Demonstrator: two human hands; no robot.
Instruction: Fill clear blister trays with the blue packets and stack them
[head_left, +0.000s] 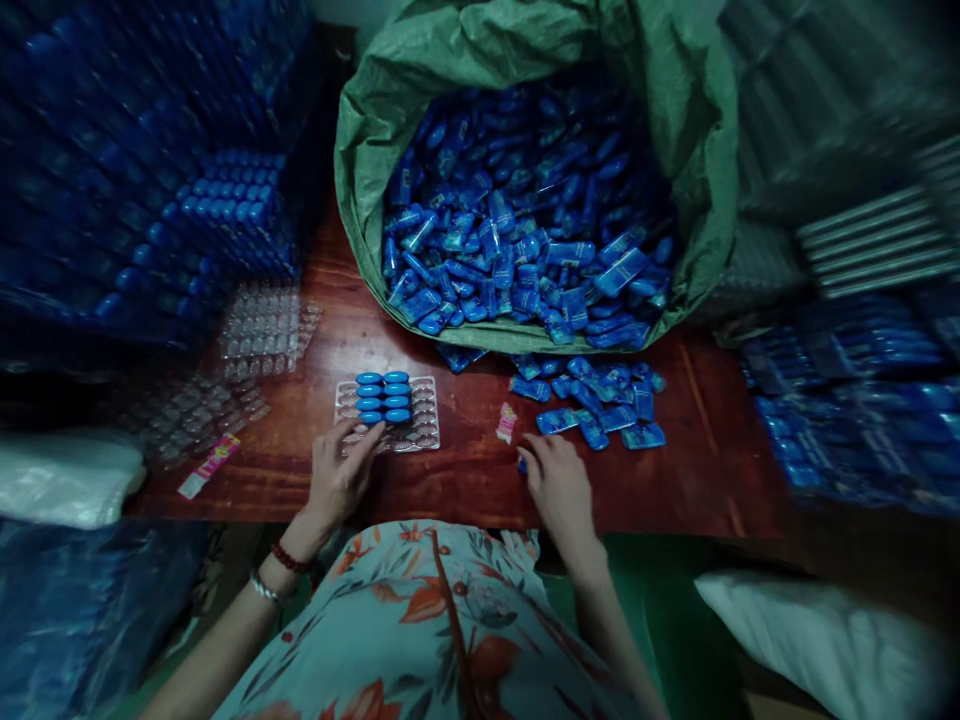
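A clear plastic tray [426,412] lies on the wooden table, with several blue oval pieces [383,390] in two columns on its middle. My left hand [341,470] is at the tray's lower left edge, thumb and fingers apart, fingertips touching the tray and near the lowest blue pieces. To the right, my right hand [556,485] rests on the table with its fingers bent over a small blue item [522,465], mostly hidden beneath them. Loose blue wrapped packets [592,428] lie just beyond that hand, beside a small pink and white wrapper [506,423].
A green sack [536,45] full of blue packets stands at the back. Stacked blue-filled trays [232,205] and clear trays [259,330] are on the left, near a pink strip [210,466]. More blue packs [862,400] sit at the right.
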